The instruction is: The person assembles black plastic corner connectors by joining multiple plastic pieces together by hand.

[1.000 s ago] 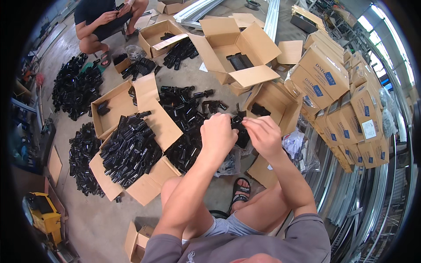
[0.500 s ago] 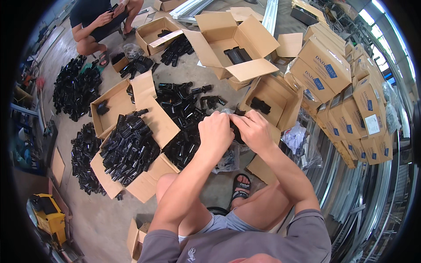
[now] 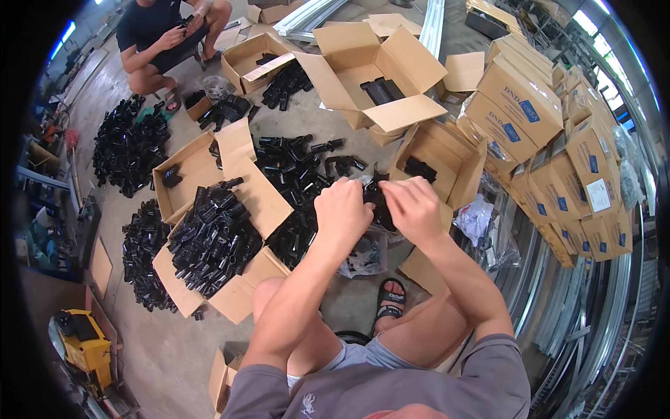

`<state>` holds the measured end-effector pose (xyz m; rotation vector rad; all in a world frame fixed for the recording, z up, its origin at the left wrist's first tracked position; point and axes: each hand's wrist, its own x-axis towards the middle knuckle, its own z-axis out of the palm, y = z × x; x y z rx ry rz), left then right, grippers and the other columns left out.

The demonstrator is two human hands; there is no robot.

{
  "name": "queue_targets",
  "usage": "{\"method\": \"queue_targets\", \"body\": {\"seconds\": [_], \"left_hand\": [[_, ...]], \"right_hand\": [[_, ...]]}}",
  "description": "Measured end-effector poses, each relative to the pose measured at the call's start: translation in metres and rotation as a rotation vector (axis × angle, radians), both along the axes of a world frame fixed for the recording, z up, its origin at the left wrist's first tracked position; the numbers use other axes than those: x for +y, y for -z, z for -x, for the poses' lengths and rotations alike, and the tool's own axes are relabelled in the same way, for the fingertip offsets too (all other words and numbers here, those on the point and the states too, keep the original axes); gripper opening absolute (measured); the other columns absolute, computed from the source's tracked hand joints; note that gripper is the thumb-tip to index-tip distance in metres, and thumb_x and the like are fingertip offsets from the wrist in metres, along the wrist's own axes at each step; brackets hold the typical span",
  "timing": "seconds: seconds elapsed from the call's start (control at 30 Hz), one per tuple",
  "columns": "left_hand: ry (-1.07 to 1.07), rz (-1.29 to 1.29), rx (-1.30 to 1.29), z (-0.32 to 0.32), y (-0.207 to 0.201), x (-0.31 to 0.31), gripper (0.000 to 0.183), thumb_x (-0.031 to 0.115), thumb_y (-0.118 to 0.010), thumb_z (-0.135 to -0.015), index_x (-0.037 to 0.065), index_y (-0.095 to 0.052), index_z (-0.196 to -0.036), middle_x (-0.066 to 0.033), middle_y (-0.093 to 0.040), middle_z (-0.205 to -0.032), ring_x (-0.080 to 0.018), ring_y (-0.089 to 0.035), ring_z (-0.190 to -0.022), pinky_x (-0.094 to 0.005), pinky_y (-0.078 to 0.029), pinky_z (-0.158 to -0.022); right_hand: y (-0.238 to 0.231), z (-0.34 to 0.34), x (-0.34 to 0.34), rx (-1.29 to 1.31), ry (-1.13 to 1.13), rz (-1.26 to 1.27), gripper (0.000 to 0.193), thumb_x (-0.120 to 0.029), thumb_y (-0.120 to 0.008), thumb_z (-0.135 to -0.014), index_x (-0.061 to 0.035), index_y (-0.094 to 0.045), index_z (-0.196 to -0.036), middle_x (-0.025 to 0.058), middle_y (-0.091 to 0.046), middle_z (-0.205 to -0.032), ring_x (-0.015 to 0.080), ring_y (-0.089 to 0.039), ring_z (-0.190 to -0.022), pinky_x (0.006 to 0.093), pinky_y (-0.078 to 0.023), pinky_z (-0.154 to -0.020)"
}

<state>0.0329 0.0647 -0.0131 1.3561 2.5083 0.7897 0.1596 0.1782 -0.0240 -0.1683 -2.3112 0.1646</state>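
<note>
My left hand and my right hand meet at the middle of the view, both closed on one black plastic part wrapped in a clear plastic bag. They hover over a loose heap of black parts on the concrete floor. Just beyond my right hand stands an open cardboard box with a few black parts inside. To the lower left, a flattened open box holds a large pile of black parts.
Another person squats at the top left, handling a part. More open boxes lie behind the heap. Sealed cartons are stacked at the right beside metal rails. Black part piles cover the left floor. A yellow machine sits bottom left.
Both hands have shifted slightly up and left together, still working the bagged black part between them. The other person stays squatting.
</note>
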Motion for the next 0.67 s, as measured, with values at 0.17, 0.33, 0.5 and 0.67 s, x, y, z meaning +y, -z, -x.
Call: {"method": "queue_targets", "body": {"seconds": [0.17,0.33,0.5,0.67], "left_hand": [[-0.065,-0.163,-0.234,0.008,-0.020,-0.002,0.045,0.023,-0.084,-0.066,0.005,-0.063,-0.103,-0.0168,-0.070,-0.088,-0.0325,-0.069,-0.083,-0.0391,-0.053,-0.073],[-0.101,-0.311,-0.664,0.018,-0.025,-0.003,0.047,0.014,-0.083,-0.075,0.006,-0.051,-0.108,-0.0117,-0.070,-0.084,-0.0182,-0.068,-0.073,-0.0293,-0.050,-0.064],[-0.061,-0.679,-1.409,0.033,-0.011,-0.001,0.032,0.015,-0.074,-0.088,0.011,-0.052,-0.111,-0.0150,-0.070,-0.100,-0.0216,-0.071,-0.086,-0.0333,-0.058,-0.079],[-0.047,-0.798,-1.746,0.042,-0.011,-0.005,0.027,0.019,-0.067,-0.093,0.015,-0.052,-0.114,-0.0140,-0.070,-0.109,-0.0291,-0.071,-0.093,-0.0416,-0.057,-0.088]], "right_hand": [[0.003,-0.001,0.007,0.157,0.191,0.398,0.020,-0.004,-0.068,-0.084,-0.0034,-0.066,-0.103,0.0079,-0.066,-0.085,0.0230,-0.062,-0.079,0.0346,-0.049,-0.072],[0.029,-0.003,0.020,0.182,0.375,0.895,0.016,-0.013,-0.062,-0.093,-0.0023,-0.065,-0.105,0.0066,-0.066,-0.081,0.0151,-0.062,-0.076,0.0304,-0.048,-0.069],[0.085,-0.009,0.036,-0.050,0.363,0.972,0.020,-0.020,-0.058,-0.096,-0.0016,-0.064,-0.099,0.0117,-0.069,-0.084,0.0179,-0.065,-0.078,0.0323,-0.050,-0.070],[0.151,0.010,0.009,-0.758,0.076,0.621,0.024,-0.025,-0.062,-0.085,-0.0051,-0.070,-0.096,0.0234,-0.069,-0.100,0.0327,-0.069,-0.099,0.0480,-0.050,-0.090]]}}
